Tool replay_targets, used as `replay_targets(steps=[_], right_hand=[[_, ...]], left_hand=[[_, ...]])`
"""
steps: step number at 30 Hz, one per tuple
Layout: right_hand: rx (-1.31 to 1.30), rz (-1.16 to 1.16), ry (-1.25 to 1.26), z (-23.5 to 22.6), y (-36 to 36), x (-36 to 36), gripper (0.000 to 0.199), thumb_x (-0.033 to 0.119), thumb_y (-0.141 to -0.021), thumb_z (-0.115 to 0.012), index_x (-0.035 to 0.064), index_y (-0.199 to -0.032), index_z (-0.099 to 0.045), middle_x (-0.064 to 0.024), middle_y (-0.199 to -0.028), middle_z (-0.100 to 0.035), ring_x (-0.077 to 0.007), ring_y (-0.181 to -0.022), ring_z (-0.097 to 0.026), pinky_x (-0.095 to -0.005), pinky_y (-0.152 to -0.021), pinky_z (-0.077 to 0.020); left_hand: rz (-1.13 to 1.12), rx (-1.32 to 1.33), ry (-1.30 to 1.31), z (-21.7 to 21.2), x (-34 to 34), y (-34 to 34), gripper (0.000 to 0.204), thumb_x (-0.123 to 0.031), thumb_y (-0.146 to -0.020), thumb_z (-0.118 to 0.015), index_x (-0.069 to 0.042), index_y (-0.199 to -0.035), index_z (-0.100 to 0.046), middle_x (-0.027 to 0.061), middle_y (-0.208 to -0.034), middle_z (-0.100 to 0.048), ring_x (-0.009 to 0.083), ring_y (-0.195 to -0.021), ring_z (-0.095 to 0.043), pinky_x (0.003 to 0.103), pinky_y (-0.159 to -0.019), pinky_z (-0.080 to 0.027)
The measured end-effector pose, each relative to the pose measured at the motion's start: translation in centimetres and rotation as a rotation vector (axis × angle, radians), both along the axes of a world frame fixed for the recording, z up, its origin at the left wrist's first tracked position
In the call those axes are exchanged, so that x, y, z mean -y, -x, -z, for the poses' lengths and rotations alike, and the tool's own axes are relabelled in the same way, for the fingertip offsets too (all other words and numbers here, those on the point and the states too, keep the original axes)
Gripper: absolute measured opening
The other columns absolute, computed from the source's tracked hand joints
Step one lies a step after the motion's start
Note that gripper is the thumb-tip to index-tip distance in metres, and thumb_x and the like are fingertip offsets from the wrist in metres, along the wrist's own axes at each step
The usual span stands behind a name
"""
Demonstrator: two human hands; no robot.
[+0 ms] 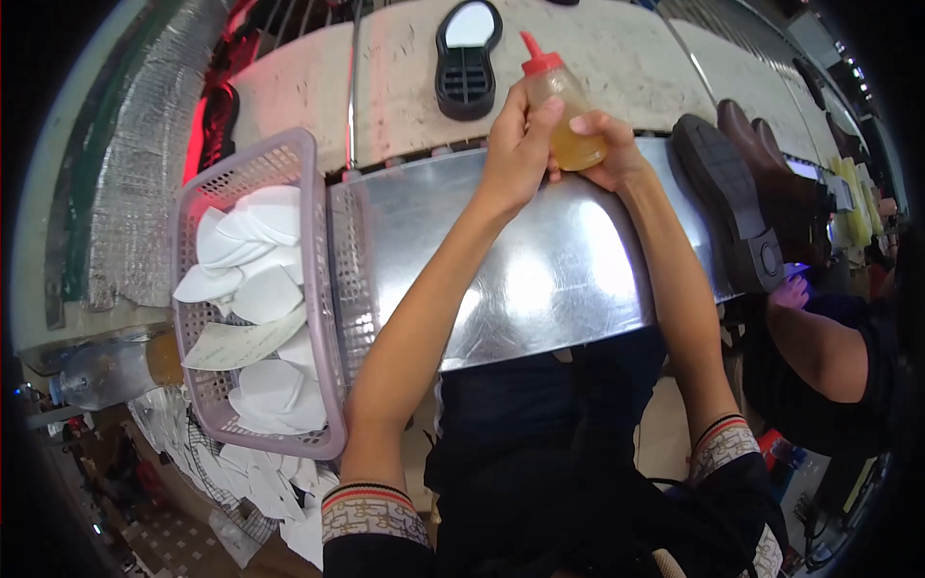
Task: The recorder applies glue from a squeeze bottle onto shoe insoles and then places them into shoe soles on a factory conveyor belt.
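At upper centre, the left hand and right hand both grasp the bottle. Steady, even pressure seems best.

Squeeze bottle smooth translucent plastic; worktop glossy metal; basket plastic; shoe sole matt

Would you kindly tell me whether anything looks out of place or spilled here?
The loose white pieces strewn outside the purple basket look odd, perhaps spilled, since similar pieces sit inside it. The squeeze bottle between the left hand and right hand shows no visible leak.
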State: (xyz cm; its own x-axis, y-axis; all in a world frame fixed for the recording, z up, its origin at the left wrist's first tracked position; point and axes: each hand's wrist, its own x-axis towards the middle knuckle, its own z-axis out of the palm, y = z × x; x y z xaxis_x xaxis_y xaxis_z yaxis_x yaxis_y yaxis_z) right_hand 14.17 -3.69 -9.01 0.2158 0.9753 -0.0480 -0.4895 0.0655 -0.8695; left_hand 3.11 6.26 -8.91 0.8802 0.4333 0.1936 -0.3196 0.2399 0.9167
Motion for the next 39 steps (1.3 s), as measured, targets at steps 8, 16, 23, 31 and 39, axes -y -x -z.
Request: replay_targets(steps=[8,16,23,31,39], right_hand=[[0.231,0.082,-0.026,0.3,0.4,-0.2,0.045,0.024,-0.072,-0.064,-0.0016,-0.108,-0.052,-0.0098,-0.087,-0.06,-0.017,-0.074,-0.063,-0.0307,-0.072,-0.0527],[0.833,0.405,0.059,-0.2,1.0,0.0,0.049,0.024,-0.073,-0.068,-0.0015,-0.112,-0.055,-0.0063,-0.1,-0.062,-0.0132,-0.089,-0.059,-0.0273,-0.08,-0.0476],[1.086,0.727,0.142,-1.5,2.3,-0.8,0.04,0.024,-0.071,-0.071,-0.0028,-0.096,-0.056,-0.0181,-0.081,-0.064,-0.0232,-0.074,-0.062,-0.0343,-0.068,-0.049],[1.178,0.843,0.207,-2.6,3.5,-0.8,0.036,0.024,-0.072,-0.069,-0.0014,-0.089,-0.05,-0.0283,-0.075,-0.06,-0.0429,-0.075,-0.064,-0.0424,-0.063,-0.0494],[1.337,0.907,0.137,0.0,2.5,-1.1,0.04,0.023,-0.072,-0.073,0.001,-0.098,-0.052,-0.022,-0.082,-0.066,-0.0369,-0.08,-0.067,-0.04,-0.068,-0.0529]], left_hand=[[-0.135,0.051,-0.099,0.7,0.0,-0.5,0.042,-0.034,-0.089,-0.064,0.0,-0.111,-0.052,0.0041,-0.094,-0.059,0.0072,-0.083,-0.054,0.023,-0.073,-0.045],[-0.193,0.149,-0.161,0.4,0.3,-0.5,0.045,-0.028,-0.091,-0.061,0.005,-0.121,-0.051,0.0088,-0.101,-0.062,0.011,-0.09,-0.059,0.025,-0.078,-0.048],[-0.081,0.129,-0.127,-0.8,0.1,-0.5,0.04,-0.017,-0.097,-0.052,0.007,-0.129,-0.047,0.0106,-0.115,-0.06,0.0135,-0.104,-0.057,0.026,-0.092,-0.044],[-0.13,0.054,-0.149,-1.1,0.7,-0.1,0.04,-0.016,-0.097,-0.053,0.007,-0.129,-0.047,0.0103,-0.114,-0.061,0.0126,-0.101,-0.058,0.025,-0.089,-0.045],[-0.26,0.104,-0.165,-0.4,1.6,0.1,0.042,-0.015,-0.094,-0.057,0.007,-0.129,-0.048,0.0117,-0.11,-0.063,0.0119,-0.098,-0.059,0.024,-0.086,-0.047]])
